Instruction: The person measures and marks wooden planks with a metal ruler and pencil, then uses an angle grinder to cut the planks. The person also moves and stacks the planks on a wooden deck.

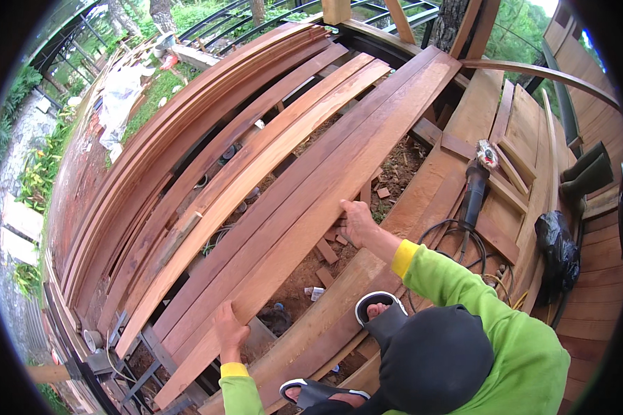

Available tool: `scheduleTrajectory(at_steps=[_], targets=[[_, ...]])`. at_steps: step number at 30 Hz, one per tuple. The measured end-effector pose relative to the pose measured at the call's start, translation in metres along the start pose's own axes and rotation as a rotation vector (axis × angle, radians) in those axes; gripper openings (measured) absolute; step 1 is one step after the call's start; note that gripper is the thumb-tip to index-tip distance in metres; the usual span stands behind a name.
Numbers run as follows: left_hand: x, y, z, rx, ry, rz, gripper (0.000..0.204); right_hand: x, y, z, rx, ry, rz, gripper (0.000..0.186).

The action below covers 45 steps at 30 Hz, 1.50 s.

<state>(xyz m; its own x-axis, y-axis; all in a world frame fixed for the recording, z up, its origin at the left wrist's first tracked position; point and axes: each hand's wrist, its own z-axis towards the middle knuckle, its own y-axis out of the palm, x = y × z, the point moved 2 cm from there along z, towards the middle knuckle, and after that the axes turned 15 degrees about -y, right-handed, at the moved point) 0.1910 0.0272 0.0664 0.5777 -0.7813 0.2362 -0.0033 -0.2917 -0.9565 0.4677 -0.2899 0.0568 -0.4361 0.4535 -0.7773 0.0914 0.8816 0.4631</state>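
A long reddish-brown wooden plank (304,243) runs diagonally away from me to the far right. My left hand (230,330) is closed around its right-hand edge at the near end. Farther along the same edge, my right hand (358,223) grips it with the thumb on top and the other fingers partly hidden beneath. On its left side lies a darker plank (253,238). Both forearms are in green sleeves with yellow cuffs. My bent, dark-clad knee (436,360) and sandalled feet are close to the right of the held plank.
Left of it stand more long boards (187,138) over dark framing with gaps. A corded angle grinder (473,194) lies on wide boards to the right. Wood offcuts (327,251) and soil show below. Boots (588,173) and a black plastic bag (558,249) are at the far right.
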Motion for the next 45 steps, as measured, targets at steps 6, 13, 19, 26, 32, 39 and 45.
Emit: scheduleTrajectory(at_steps=[6, 13, 19, 26, 32, 39, 45], targets=[[-0.012, -0.02, 0.012, 0.027, -0.042, 0.045, 0.068, 0.004, 0.023, 0.01, -0.071, 0.054, -0.052, 0.025], [-0.012, -0.048, 0.02, 0.032, -0.037, 0.126, 0.08, 0.014, 0.051, 0.023, -0.074, 0.065, -0.122, 0.022], [-0.016, -0.066, 0.045, -0.022, -0.082, 0.268, 0.081, 0.014, 0.079, 0.042, -0.233, 0.119, -0.173, 0.024], [-0.042, -0.092, 0.106, 0.041, 0.006, 0.21, 0.081, 0.006, 0.125, 0.078, -0.369, 0.117, -0.168, 0.024], [-0.054, -0.1, 0.17, 0.094, 0.085, 0.185, 0.082, 0.025, 0.121, 0.116, -0.447, -0.085, -0.32, 0.024], [-0.062, -0.094, 0.213, 0.058, 0.045, 0.216, 0.085, 0.053, 0.029, 0.087, -0.467, -0.586, -0.88, 0.03], [-0.073, -0.07, 0.229, 0.066, 0.056, 0.201, 0.094, 0.026, -0.011, 0.024, -0.401, -0.486, -1.041, 0.028]])
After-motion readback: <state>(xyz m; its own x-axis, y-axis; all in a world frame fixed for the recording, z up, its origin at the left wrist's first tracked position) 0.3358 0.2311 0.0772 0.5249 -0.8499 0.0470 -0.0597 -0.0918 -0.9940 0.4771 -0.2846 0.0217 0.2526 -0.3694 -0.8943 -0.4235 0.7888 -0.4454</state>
